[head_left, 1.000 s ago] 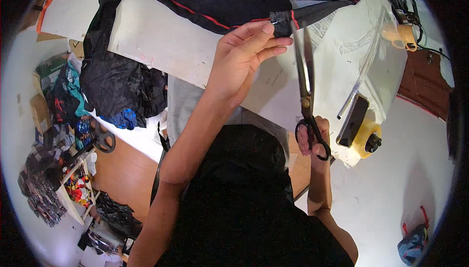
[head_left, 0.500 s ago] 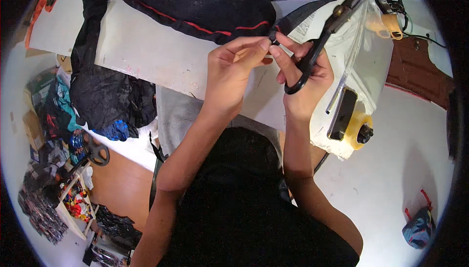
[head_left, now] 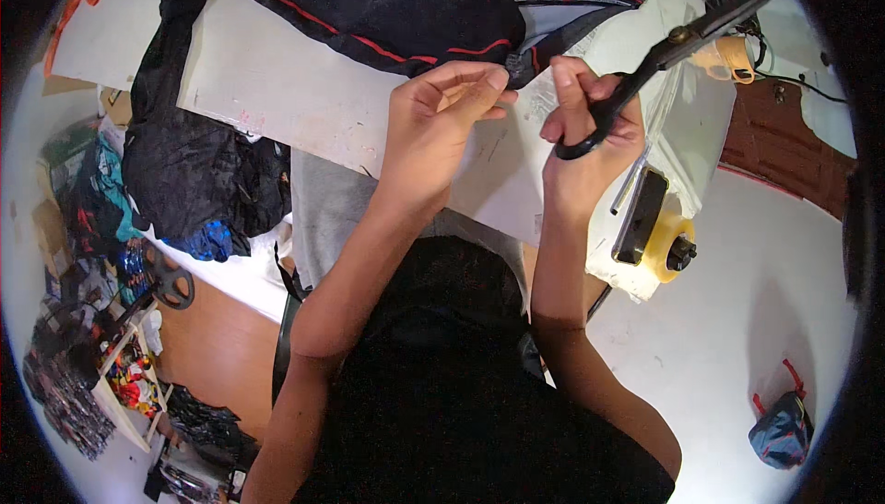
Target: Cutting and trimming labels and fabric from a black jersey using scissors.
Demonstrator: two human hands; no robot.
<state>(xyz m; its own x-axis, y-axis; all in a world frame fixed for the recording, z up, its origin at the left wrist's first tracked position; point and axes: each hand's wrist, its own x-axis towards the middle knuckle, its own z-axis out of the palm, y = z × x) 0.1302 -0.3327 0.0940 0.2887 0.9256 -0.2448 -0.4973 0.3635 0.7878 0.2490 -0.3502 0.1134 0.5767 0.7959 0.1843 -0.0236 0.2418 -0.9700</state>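
A black garment with red piping lies across a white board. My left hand pinches a small dark end at the garment's lower right edge between thumb and finger. Just to its right, my right hand holds large black scissors by the handles, their blades angled up to the right, away from the fabric. The right hand's thumb and fingertips are raised beside the garment's edge, apart from my left fingertips.
A phone and yellow tape roll rest at the board's right. Cups and cables stand beyond. Crumpled dark cloth hangs at the left, near a shelf of small items. A blue bag lies lower right.
My right hand rose with the scissors from below, met my left fingertips half a second ago, and has since shifted slightly right, apart from them. The scissor blades have swung from upright to tilted rightward.
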